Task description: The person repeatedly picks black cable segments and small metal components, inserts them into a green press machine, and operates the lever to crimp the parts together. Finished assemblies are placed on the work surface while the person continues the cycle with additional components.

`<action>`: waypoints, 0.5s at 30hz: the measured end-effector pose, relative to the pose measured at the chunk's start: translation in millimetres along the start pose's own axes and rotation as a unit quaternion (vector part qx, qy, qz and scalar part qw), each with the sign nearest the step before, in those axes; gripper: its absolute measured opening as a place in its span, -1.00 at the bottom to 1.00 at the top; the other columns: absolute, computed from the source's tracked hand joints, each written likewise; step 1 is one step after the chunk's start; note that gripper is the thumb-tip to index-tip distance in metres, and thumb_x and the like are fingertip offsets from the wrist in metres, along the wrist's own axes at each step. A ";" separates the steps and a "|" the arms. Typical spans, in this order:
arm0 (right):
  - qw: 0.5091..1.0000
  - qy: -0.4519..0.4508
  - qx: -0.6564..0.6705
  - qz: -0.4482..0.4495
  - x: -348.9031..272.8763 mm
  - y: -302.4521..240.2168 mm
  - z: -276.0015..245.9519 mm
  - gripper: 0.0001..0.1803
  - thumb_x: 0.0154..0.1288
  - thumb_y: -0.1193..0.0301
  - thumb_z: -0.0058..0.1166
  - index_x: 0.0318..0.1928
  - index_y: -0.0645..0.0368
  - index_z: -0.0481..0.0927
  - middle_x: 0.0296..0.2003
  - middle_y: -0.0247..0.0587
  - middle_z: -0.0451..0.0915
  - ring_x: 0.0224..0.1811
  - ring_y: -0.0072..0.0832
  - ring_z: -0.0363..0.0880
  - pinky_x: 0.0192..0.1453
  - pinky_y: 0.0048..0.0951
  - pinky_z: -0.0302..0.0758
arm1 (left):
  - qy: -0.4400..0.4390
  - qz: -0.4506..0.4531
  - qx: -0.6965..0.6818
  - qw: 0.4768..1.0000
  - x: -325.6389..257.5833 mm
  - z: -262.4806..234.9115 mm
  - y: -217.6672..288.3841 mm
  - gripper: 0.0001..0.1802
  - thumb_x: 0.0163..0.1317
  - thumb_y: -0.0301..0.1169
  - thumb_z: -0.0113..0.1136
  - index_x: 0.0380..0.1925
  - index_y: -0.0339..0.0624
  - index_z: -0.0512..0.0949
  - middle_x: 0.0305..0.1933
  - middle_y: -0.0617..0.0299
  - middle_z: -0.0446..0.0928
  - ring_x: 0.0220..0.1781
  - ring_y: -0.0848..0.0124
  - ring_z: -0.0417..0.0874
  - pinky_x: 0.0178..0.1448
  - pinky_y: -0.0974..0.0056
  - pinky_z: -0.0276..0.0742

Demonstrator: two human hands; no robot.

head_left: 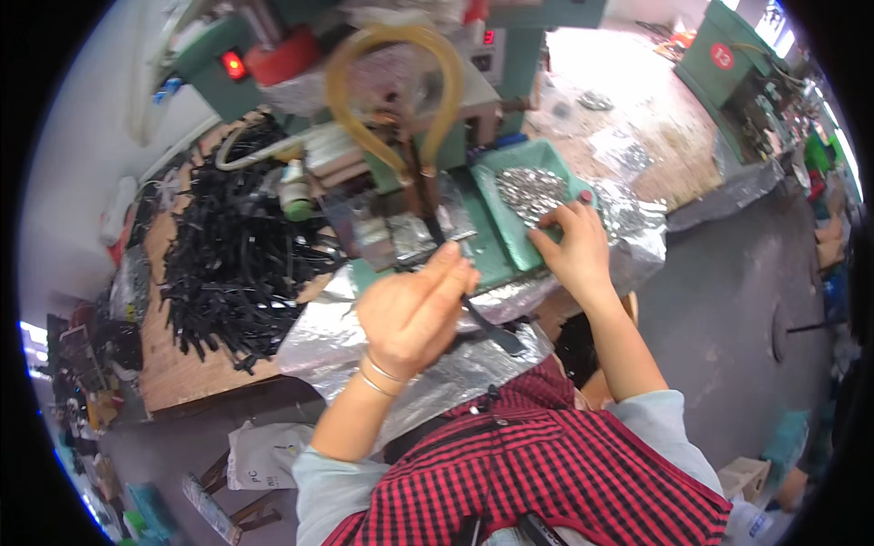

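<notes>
Left hand (414,309) clenched on a thin black plastic strap (487,323), its end fed toward the green bench machine (428,182); right hand (574,250), fingers curled, picking small silvery metal pieces (528,191) from a shallow green plastic tray (510,241) beside it.

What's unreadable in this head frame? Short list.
- Left hand: its own back hides how it grips the black strip.
- Right hand: fingertips in the green tray; any picked piece is too small to tell.
- Shiny metal pieces: blurred, shape unclear.
- Machine top: cut off by the edge.
</notes>
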State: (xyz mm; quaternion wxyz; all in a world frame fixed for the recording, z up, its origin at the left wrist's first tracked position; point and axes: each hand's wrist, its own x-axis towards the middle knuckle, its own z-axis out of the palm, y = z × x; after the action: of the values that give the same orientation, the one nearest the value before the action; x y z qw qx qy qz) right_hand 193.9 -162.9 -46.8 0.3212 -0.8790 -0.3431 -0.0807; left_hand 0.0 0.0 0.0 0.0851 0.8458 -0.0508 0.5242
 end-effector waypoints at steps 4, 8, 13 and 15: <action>0.996 0.012 -0.084 -0.037 -0.7 4.9 -5.7 -0.84 0.16 0.40 0.40 -0.33 0.15 0.67 -0.24 -0.13 0.62 -0.02 -0.06 0.60 0.08 -0.08 0.54 | -0.019 -0.159 -0.086 0.983 -26.2 -10.8 36.9 -0.54 0.02 -0.60 0.52 0.01 -0.21 0.75 0.13 0.03 0.77 -0.38 0.36 0.72 -0.34 0.28 0.55; 0.997 0.052 -0.007 -0.053 -4.4 1.4 9.7 -0.79 0.16 0.36 0.43 -0.22 0.12 0.71 -0.22 -0.20 0.62 -0.05 -0.11 0.61 0.02 -0.08 0.55 | -0.205 -0.153 0.093 0.962 -67.6 -76.1 30.2 -0.57 0.06 -0.62 0.49 0.00 -0.23 0.74 0.02 0.06 0.79 -0.28 0.30 0.79 -0.32 0.26 0.59; 0.996 0.053 0.016 -0.074 6.7 9.4 12.0 -0.93 0.21 0.43 0.34 -0.31 0.12 0.72 -0.28 -0.13 0.65 -0.10 -0.06 0.62 0.03 -0.07 0.54 | 0.155 -0.400 0.042 0.902 -61.7 -129.0 -23.8 -0.75 0.51 -0.63 0.14 0.12 -0.40 0.63 0.08 0.03 0.72 -0.14 0.39 0.76 -0.15 0.42 0.64; 0.995 0.054 0.078 -0.030 5.9 13.8 3.1 -0.93 0.24 0.45 0.32 -0.28 0.15 0.73 -0.29 -0.17 0.66 -0.11 -0.10 0.63 0.04 -0.12 0.54 | 0.144 -0.374 0.124 0.908 -61.3 -150.5 -60.8 -0.76 0.51 -0.59 0.20 0.12 -0.38 0.63 0.01 0.12 0.74 -0.13 0.45 0.75 -0.18 0.46 0.55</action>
State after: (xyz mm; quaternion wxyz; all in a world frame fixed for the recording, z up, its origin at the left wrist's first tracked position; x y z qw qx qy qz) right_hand 207.1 -165.5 -54.1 0.4046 -0.8349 -0.3563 -0.1109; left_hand -148.8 89.1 5.2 0.1758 0.7216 0.3477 0.5723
